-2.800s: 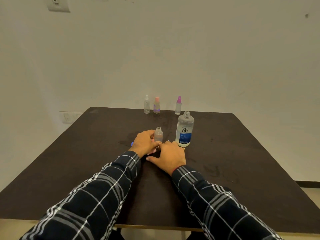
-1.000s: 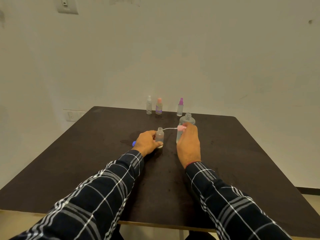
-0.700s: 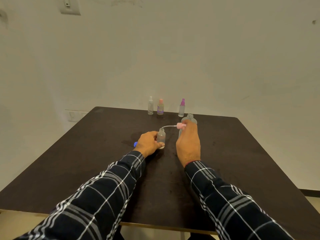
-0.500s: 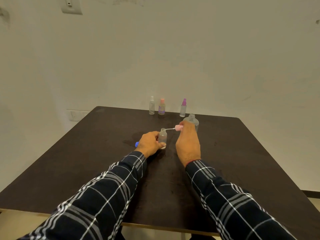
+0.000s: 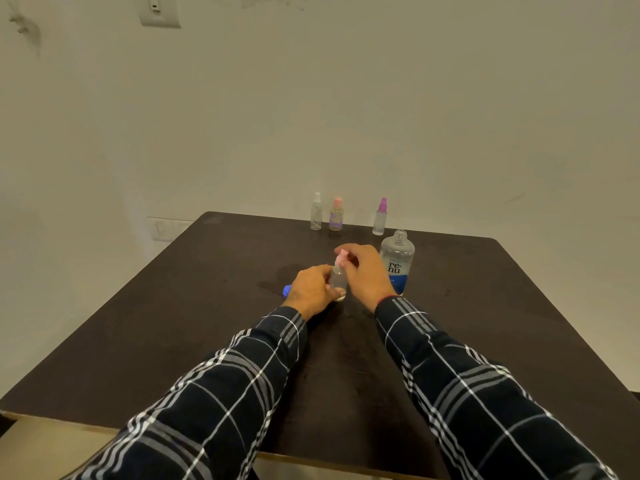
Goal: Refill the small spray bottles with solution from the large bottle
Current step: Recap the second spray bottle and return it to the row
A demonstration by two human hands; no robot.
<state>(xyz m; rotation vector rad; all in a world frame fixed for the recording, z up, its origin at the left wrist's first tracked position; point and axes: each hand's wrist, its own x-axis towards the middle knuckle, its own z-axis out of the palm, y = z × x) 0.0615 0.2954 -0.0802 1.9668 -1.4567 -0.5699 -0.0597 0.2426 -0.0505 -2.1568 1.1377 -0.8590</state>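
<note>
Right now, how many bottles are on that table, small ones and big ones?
Small spray bottles: 4
Large bottle: 1
Total: 5 bottles

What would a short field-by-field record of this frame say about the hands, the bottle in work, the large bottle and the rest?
left hand: grips the small clear bottle, upright on the table
right hand: pinches the pink spray cap at that bottle's neck
large bottle: upright, uncapped, just right of the hands
far edge: white-topped bottle, peach-topped bottle, purple-topped bottle, all capped
other: blue object partly hidden behind the left hand, kind unclear
</note>
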